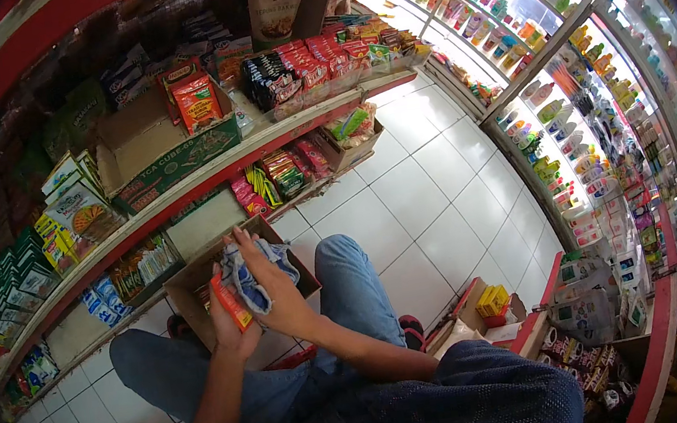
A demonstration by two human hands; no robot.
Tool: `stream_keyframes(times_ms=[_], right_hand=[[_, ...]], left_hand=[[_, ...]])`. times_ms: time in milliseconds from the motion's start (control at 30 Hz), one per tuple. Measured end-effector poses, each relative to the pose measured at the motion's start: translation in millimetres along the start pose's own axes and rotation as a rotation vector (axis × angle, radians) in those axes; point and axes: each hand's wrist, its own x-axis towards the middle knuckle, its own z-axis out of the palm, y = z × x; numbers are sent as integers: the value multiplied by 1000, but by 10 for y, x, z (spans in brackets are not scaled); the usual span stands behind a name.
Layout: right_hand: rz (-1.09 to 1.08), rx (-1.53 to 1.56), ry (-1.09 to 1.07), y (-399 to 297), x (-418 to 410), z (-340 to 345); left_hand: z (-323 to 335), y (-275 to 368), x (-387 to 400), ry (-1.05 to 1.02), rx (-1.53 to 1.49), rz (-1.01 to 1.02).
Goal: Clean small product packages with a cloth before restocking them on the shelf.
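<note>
In my left hand (237, 338) is an orange-red packet (231, 302), gripped along its edge. My right hand (275, 289) presses a crumpled blue-and-white cloth (245, 280) against the packet's side. Both hands are over an open cardboard box (196, 290) between my knees. Most of what the box holds is hidden by my hands. On the shelf ahead, a green cardboard carton (180, 161) has similar orange-red packets (198, 105) standing at its right end, while bare cardboard shows over the rest of its bottom.
The two-tier shelf (301, 111) carries seasoning sachets (81, 208) and black and red pouches (295, 68). Bottles fill a glass display case (554, 109) on the right. Beside my right knee, a cardboard box (468, 316) holds yellow packs (493, 300). White tiles (409, 196) cover the floor.
</note>
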Motion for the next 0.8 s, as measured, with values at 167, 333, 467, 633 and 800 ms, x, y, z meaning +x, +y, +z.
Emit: stream_keyframes(times_ms=[167, 333, 467, 633, 800], right_hand=[[32, -181, -44, 37, 3, -69], [20, -240, -106, 121, -138, -66], [-24, -127, -121, -49, -193, -67], [-165, 4, -215, -253, -91, 56], [-98, -2, -49, -7, 101, 55]], left_hand=[[-53, 35, -27, 96, -133, -35], [240, 117, -2, -87, -94, 52], [183, 122, 57, -126, -52, 108], [110, 63, 59, -216, -53, 171], [-37, -40, -97, 48, 17, 81]])
